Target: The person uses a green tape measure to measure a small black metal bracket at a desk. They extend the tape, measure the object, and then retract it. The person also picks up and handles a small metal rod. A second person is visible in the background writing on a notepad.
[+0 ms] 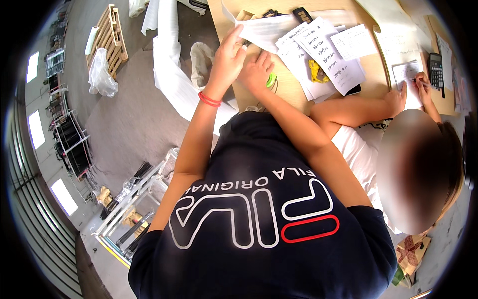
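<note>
My left hand, a red band at its wrist, is raised at the table's left edge. Its fingertips meet the edge of a thin white sheet, which stretches right across the far part of the table. The fingers look closed on that edge, though the grip is partly hidden. Just to the right, my right hand rests low over the table edge with its fingers apart, seemingly holding nothing. A bright green round item lies beside it, partly covered.
Handwritten papers, a yellow object and a black handheld device lie on the wooden table. At right a person writes beside a calculator. White sheeting hangs at the table's left; a wooden pallet stands beyond.
</note>
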Tool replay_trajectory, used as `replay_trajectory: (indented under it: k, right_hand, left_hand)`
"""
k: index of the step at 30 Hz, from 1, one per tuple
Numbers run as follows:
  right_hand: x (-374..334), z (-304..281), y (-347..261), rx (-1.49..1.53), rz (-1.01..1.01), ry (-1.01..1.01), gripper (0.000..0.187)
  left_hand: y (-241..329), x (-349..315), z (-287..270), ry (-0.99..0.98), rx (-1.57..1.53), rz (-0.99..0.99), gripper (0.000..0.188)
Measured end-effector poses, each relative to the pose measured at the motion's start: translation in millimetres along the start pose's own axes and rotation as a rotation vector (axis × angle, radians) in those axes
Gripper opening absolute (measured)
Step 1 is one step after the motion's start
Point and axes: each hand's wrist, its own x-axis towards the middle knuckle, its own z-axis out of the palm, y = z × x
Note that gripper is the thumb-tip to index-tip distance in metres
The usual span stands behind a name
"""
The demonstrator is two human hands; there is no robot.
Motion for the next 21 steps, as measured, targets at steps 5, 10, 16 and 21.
replay_trajectory:
  k: [5,10,16,21]
  right_hand:
    - [-2,0,2,-0.019,0.005,-0.006,0.063]
    - [5,-6,-5,0.138,0.097,-0.025,0.062]
    - [29,-33,1,1.034,0.169,-0.141,0.048]
    - [1,-89,-13,1.394,0.467,-0.336,0.025]
  left_hand:
    - [4,0,1,0.001,-0.007,0.015,0.047]
    - [4,-9,-4,0.034,-0.008,-0.009,0.047]
    - [0,-21,-5,0.061,-0.012,-0.022,0.047]
    - [-2,-25,-2,0.032,-0.043,-0.043,0.047]
